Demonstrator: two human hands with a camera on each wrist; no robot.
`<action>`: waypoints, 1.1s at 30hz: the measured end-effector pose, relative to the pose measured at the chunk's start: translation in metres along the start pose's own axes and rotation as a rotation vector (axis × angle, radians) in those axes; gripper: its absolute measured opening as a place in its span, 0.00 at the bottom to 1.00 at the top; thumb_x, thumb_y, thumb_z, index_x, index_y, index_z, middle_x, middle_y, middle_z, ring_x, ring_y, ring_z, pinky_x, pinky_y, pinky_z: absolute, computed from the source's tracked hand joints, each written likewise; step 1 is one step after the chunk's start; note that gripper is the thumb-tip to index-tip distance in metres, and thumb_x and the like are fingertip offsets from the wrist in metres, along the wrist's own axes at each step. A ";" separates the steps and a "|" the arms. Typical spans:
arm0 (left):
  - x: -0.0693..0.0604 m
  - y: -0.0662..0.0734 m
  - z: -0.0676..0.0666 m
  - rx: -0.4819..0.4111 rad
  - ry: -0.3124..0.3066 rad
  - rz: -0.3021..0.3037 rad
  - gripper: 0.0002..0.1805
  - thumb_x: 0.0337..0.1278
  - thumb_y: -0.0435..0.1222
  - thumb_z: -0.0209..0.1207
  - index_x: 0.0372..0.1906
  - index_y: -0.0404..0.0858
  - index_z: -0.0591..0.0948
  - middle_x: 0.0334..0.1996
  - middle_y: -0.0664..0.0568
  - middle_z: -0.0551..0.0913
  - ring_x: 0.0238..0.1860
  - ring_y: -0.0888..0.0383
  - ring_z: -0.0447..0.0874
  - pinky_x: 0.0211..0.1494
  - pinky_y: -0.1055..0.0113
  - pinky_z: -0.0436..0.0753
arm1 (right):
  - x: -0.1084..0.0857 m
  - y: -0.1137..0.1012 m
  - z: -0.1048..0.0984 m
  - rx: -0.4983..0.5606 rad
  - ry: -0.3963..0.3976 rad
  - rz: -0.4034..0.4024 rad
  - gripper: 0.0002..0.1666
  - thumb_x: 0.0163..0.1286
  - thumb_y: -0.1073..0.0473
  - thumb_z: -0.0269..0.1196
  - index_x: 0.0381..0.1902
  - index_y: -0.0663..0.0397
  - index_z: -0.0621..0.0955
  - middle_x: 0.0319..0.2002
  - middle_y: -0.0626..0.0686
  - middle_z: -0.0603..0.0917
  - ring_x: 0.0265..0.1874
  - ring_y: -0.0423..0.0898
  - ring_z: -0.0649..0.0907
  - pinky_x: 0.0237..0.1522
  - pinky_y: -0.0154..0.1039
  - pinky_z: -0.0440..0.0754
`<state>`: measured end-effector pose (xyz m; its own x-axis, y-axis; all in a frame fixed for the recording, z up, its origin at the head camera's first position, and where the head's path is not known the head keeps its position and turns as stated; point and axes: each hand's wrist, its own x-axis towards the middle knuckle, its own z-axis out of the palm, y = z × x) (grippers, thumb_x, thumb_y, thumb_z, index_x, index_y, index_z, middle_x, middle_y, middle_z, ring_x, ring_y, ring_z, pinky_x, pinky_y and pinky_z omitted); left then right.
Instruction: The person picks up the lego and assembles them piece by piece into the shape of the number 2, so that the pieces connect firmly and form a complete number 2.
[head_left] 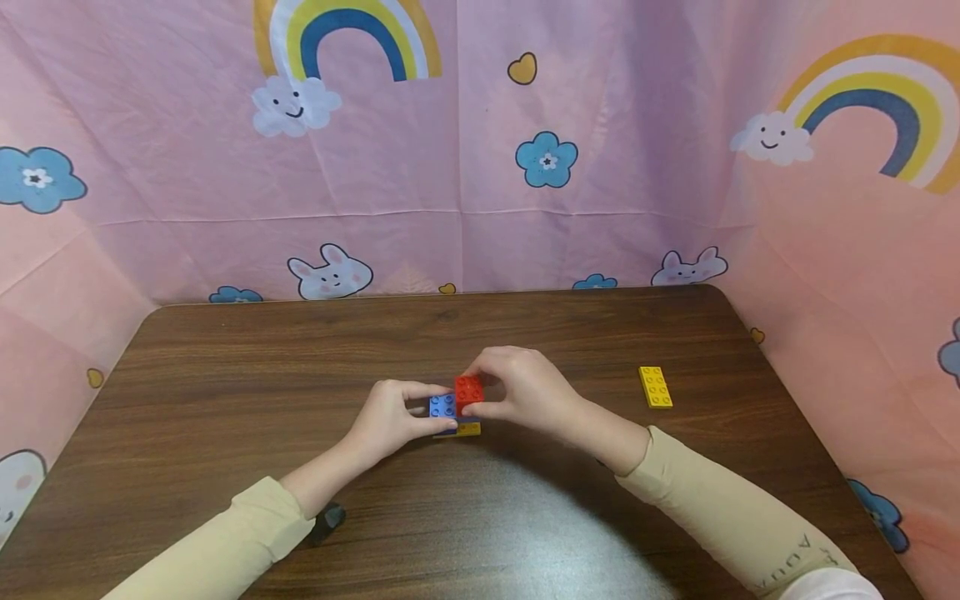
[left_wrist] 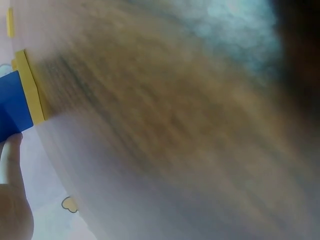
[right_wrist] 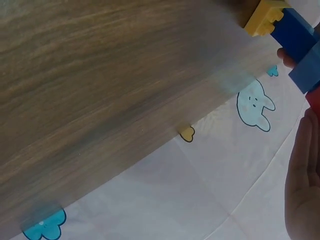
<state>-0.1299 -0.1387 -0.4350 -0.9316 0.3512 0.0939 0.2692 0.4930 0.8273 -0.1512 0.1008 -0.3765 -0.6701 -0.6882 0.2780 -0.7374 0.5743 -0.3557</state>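
My left hand [head_left: 386, 419] pinches a blue toy building brick [head_left: 442, 406] with studs on top, thumb in front and fingers behind. Beneath it lies a yellow brick [head_left: 470, 429] on the table, partly covered. A red brick [head_left: 469, 390] is held between the thumb and fingers of my right hand [head_left: 525, 390], right beside the blue studs. In the right wrist view, a dark blue brick [right_wrist: 293, 34] rises from the yellow one. A lighter blue brick [right_wrist: 306, 72] juts out above it, with the red brick against it; whether they are pressed together I cannot tell.
A flat yellow eight-stud brick [head_left: 656, 387] lies apart at the right of the brown wooden table [head_left: 300, 350]. A small dark object [head_left: 327, 521] shows beside the left cuff. Pink patterned cloth [head_left: 480, 167] surrounds the table's back and sides.
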 end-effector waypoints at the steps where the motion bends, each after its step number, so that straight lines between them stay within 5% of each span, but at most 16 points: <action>1: 0.000 0.000 0.000 0.002 -0.001 0.001 0.21 0.53 0.34 0.80 0.52 0.30 0.90 0.48 0.36 0.92 0.49 0.47 0.93 0.47 0.64 0.94 | 0.000 0.000 0.000 -0.002 0.007 -0.006 0.21 0.60 0.48 0.82 0.45 0.52 0.89 0.41 0.47 0.92 0.42 0.42 0.90 0.50 0.40 0.91; 33: 0.000 0.000 0.000 -0.018 -0.006 0.006 0.20 0.53 0.32 0.79 0.52 0.31 0.90 0.49 0.36 0.92 0.51 0.44 0.93 0.49 0.64 0.93 | -0.003 -0.004 0.008 0.023 0.035 0.061 0.20 0.57 0.50 0.83 0.42 0.51 0.89 0.38 0.46 0.92 0.38 0.39 0.89 0.43 0.35 0.90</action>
<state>-0.1301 -0.1383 -0.4354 -0.9284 0.3592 0.0952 0.2701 0.4765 0.8367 -0.1461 0.0971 -0.3825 -0.7166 -0.6363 0.2856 -0.6932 0.6042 -0.3930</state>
